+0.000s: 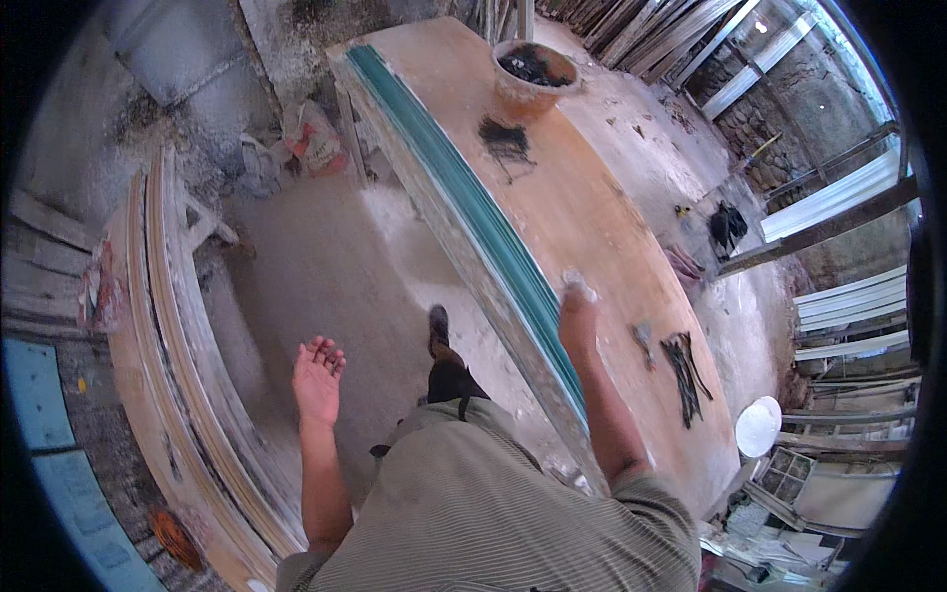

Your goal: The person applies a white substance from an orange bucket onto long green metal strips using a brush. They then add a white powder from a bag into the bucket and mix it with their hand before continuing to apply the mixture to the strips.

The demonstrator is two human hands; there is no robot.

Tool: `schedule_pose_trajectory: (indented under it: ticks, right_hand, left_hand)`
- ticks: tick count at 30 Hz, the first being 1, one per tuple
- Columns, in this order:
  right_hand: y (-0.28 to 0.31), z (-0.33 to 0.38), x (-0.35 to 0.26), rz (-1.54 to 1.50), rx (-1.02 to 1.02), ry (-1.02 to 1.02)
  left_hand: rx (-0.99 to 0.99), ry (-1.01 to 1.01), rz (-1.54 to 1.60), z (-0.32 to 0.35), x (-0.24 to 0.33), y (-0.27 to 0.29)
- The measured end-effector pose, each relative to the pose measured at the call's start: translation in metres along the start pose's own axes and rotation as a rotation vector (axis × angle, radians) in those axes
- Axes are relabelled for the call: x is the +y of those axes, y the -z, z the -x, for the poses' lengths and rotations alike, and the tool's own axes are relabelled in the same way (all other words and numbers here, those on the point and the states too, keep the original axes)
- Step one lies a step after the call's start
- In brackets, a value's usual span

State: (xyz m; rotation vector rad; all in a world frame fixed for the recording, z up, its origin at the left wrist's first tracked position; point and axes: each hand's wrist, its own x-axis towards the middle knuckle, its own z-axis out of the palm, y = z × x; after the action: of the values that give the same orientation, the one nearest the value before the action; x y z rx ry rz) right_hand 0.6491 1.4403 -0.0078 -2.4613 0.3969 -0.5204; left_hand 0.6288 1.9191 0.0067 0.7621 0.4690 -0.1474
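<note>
A long green ridged strip [464, 192] runs along the left edge of the long tan table [602, 217]. My right hand [578, 314] is over the table at the strip's right edge, its fingers closed around something small and whitish [577, 284] that is too blurred to name. Whether it touches the surface I cannot tell. My left hand [318, 380] hangs free above the floor left of the table, palm up, fingers loosely apart, nothing in it. Right of my right hand lie a small brush-like tool [643, 343] and several dark strips [684, 375].
A bucket [536, 79] with dark contents stands at the table's far end, near a dark fibrous clump [506, 143]. A second long bench [148, 335] with ridged strips is on the left. A white round container [758, 426] sits past the table's right edge.
</note>
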Motion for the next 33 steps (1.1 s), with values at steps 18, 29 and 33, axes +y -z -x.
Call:
schedule_pose_trajectory:
  ticks: [18, 29, 33]
  right_hand:
    - [-0.280, -0.345, -0.207, -0.538, -0.565, -0.362]
    - [-0.414, -0.458, -0.271, -0.564, -0.134, -0.687]
    - [-0.458, -0.459, -0.311, -0.826, 0.346, -0.761]
  left_hand:
    - [-0.069, -0.026, -0.071, -0.477, 0.202, -0.167]
    - [-0.200, 0.363, -0.159, -0.792, 0.275, -0.205]
    - [-0.289, 0.394, -0.243, -0.877, 0.339, -0.223]
